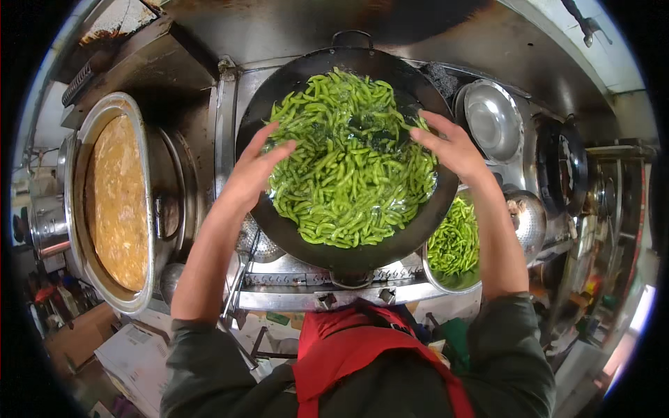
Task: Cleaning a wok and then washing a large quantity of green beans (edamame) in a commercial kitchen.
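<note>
A large black wok (292, 251) with two loop handles is filled with green pods (339, 193) lying in water; I cannot tell whether they are edamame or another slim pod. My left hand (256, 170) is over the wok's left side, thumb and fingers apart, its fingertips at the edge of the pods. Over the right side, my right hand (452, 146) has its fingers spread, their tips beside the pods; whether they touch any is unclear. A metal bowl (436, 277) of more green pods (454, 235) stands right of the wok, partly behind my right forearm.
On the left stands a large metal pot (149, 209) of brownish liquid (117, 204). Perforated ladles (258, 243) (528, 224) lie on either side. Metal bowls (491, 123) and another black wok (562, 162) are at the right. The stove's metal front edge (277, 300) runs before my red apron (355, 350).
</note>
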A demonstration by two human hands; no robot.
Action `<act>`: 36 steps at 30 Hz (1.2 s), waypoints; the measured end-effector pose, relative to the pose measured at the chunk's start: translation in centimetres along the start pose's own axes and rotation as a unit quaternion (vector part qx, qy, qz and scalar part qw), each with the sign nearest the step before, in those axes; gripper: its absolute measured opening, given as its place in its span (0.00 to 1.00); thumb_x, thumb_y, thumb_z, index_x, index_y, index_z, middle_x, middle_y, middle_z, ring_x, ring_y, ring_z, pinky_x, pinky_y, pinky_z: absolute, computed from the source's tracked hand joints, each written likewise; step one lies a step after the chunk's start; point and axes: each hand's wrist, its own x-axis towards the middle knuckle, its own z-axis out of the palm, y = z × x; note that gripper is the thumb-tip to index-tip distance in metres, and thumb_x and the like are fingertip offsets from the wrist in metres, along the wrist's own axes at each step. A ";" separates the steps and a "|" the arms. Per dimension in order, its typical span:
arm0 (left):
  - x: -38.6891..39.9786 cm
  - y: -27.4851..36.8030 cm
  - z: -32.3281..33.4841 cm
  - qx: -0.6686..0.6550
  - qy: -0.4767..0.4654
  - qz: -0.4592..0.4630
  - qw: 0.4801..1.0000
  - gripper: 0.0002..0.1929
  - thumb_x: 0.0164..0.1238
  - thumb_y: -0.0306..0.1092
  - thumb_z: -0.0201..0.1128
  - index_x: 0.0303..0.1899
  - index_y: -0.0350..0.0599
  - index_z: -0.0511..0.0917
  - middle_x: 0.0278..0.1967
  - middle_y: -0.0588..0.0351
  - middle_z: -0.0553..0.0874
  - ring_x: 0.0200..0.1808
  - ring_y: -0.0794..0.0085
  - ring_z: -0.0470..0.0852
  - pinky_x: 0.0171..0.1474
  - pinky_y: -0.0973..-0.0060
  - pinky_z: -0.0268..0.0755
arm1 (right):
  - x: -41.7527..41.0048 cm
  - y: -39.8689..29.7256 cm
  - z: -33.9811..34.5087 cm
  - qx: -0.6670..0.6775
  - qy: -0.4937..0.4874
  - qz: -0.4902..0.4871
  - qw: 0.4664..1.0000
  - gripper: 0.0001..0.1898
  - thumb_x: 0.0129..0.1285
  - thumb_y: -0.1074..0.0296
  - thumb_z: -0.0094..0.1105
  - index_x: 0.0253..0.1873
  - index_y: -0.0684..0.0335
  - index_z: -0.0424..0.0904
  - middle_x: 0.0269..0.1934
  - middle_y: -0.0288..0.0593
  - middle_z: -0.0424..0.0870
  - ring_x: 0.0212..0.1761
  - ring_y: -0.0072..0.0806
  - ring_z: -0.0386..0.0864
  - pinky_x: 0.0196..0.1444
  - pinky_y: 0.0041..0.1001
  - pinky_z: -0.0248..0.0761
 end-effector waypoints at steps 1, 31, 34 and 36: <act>-0.2 -0.9 -0.7 -0.043 0.024 -0.046 0.998 0.42 0.67 0.56 0.67 0.79 0.63 0.57 0.78 0.46 0.60 0.79 0.48 0.52 0.67 0.20 0.42 | -0.6 0.7 0.1 0.063 0.042 0.110 0.991 0.45 0.62 0.35 0.66 0.75 0.61 0.65 0.71 0.56 0.72 0.74 0.46 0.69 0.70 0.47 0.65; 3.0 2.6 5.7 -0.107 -0.017 -0.002 0.994 0.28 0.70 0.44 0.70 0.65 0.42 0.73 0.56 0.49 0.84 0.55 0.63 0.86 0.54 0.65 0.82 | 0.9 -4.8 12.7 0.718 -0.036 0.103 0.688 0.28 0.66 0.50 0.66 0.63 0.63 0.76 0.55 0.49 0.85 0.52 0.41 0.86 0.56 0.45 0.82; 3.0 2.5 6.8 -0.068 -0.037 0.008 0.997 0.28 0.70 0.46 0.69 0.65 0.42 0.74 0.59 0.50 0.83 0.56 0.63 0.85 0.57 0.63 0.81 | 0.7 -2.7 13.1 0.764 -0.035 0.069 0.641 0.26 0.66 0.54 0.67 0.62 0.65 0.76 0.52 0.50 0.86 0.49 0.42 0.88 0.52 0.45 0.84; 0.7 3.8 9.6 -0.054 -0.022 0.000 0.998 0.31 0.69 0.43 0.69 0.69 0.39 0.72 0.63 0.50 0.80 0.61 0.63 0.82 0.60 0.65 0.77 | -0.6 -1.9 12.4 0.772 0.002 0.076 0.631 0.25 0.66 0.57 0.67 0.62 0.67 0.76 0.51 0.52 0.86 0.47 0.42 0.88 0.51 0.46 0.85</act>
